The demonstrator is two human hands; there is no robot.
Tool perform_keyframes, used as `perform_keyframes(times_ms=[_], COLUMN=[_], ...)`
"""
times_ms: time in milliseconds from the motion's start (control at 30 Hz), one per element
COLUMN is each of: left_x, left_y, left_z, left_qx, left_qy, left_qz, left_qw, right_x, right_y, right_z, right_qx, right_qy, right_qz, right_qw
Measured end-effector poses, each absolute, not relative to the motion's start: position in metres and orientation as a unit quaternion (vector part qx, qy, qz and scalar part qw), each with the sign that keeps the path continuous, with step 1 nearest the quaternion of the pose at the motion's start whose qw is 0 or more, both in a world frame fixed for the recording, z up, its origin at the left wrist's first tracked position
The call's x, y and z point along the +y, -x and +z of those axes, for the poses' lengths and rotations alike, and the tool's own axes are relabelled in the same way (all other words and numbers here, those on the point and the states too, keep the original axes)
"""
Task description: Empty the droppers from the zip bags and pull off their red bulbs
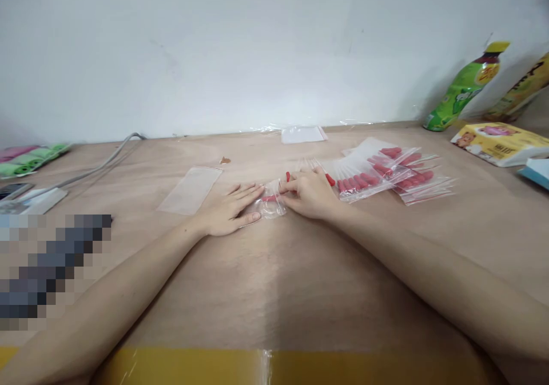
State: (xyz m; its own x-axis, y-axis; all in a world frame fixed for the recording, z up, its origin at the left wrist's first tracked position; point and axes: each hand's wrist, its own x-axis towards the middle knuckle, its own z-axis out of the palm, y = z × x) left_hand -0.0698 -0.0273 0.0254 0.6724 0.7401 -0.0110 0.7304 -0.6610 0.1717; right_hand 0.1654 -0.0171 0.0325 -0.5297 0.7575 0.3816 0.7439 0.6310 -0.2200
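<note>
- Two hands on the bench [214, 293]: left hand [229, 209] flat, fingers spread, touching one clear bag [274, 209] holding one red piece [269, 198]; right hand [311, 195], fingers curled at its edge, grip unclear.
- One green bottle [465, 90], farther right, tilted.

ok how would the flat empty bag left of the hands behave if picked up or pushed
The flat bag would probably flop, being thin film. It looks empty, so likely very light; its smooth surface may let it slide on the table.
</note>
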Motion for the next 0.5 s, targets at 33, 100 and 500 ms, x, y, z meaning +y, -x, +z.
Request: perform_keyframes(times_ms=[33, 100, 500], left_x=[-0.029, -0.03, -0.033], left_y=[0.07, 0.07, 0.073], left_z=[0.026, 0.027, 0.034], left_qx=[0.399, 0.392, 0.466], left_qy=[-0.913, -0.917, -0.88], left_qz=[0.029, 0.021, -0.032], left_qw=[0.079, 0.074, 0.089], right_x=[-0.018, -0.02, 0.006], right_y=[-0.162, -0.158, -0.211], right_z=[0.033, 0.032, 0.063], right_qx=[-0.881, -0.888, -0.717], right_qy=[0.422, 0.418, 0.473], right_qz=[0.011, 0.011, 0.286], right_qw=[0.214, 0.193, 0.425])
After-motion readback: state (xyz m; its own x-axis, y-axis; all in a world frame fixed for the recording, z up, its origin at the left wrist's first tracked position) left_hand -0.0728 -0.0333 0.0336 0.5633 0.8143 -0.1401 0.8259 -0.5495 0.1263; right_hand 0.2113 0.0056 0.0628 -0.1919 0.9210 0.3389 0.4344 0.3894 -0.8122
